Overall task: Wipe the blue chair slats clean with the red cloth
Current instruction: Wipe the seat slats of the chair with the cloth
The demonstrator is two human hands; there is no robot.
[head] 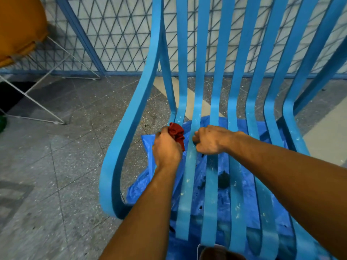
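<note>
A speckled grey stone floor [75, 147] fills the left of the frame, and behind it runs a blue-framed mesh fence [112, 34] with a triangle pattern across the top. In the upper left corner sits an orange seat [18, 25] on thin white wire legs [37, 102]. A crumpled blue plastic sheet [221, 184] lies on the floor under the chair, dotted with dark specks and pale flecks.

The blue chair [120, 147] takes up the centre and right of the frame, its long slats [214, 102] sweeping down from the back at the top into the seat at the bottom, with a looped armrest at its left edge. Pale spots mark the slats near the bend.

The left hand [166, 149] is at centre frame, its grip closed around the bunched red cloth [177, 134], which sticks out above the fingers and sits against the leftmost seat slats just below the bend. The right hand [210, 139] is just to the right of the cloth, its grip curled tight around one slat, knuckles up. Both bare forearms reach in from the bottom of the frame. A dark rounded shape at the bottom edge is too cut off to identify.
</note>
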